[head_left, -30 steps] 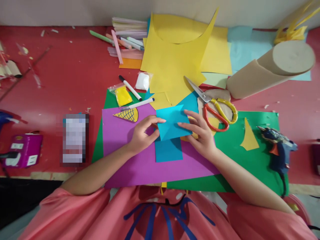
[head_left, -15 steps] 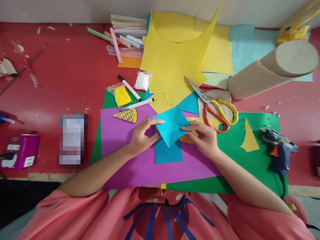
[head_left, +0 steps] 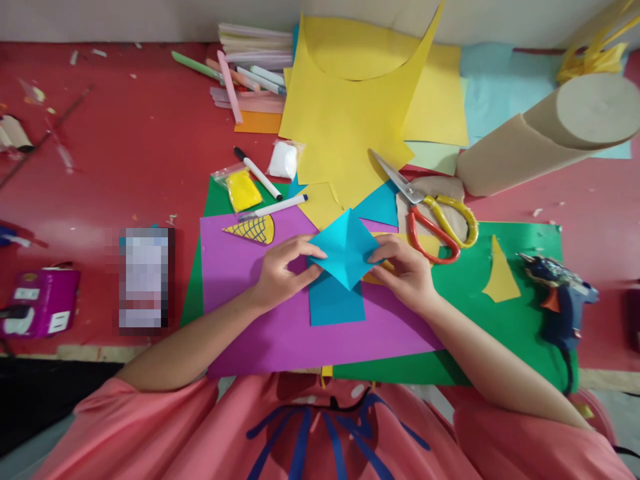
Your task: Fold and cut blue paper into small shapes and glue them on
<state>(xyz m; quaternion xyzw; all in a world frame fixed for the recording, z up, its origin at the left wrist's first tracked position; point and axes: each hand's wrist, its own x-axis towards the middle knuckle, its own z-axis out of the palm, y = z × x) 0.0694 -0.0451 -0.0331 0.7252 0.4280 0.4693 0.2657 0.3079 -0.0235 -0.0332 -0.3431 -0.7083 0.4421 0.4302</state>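
Blue paper square (head_left: 346, 250), creased: left hand (head_left: 283, 272) and right hand (head_left: 411, 272) pinched opposite corners; uneven pull probably risked skewing or tearing it.

A plain, pale grey wall (head_left: 150, 20) spans the far side, unevenly shaded, behind a broad red work surface (head_left: 125, 147) that runs out of view to left and right. A pale strip (head_left: 90, 353) shows along the surface's near edge, with a black area (head_left: 45, 400) below it at lower left and a light grey patch (head_left: 620, 410), too little seen to identify, at lower right. Soft light makes the red look paler toward the right
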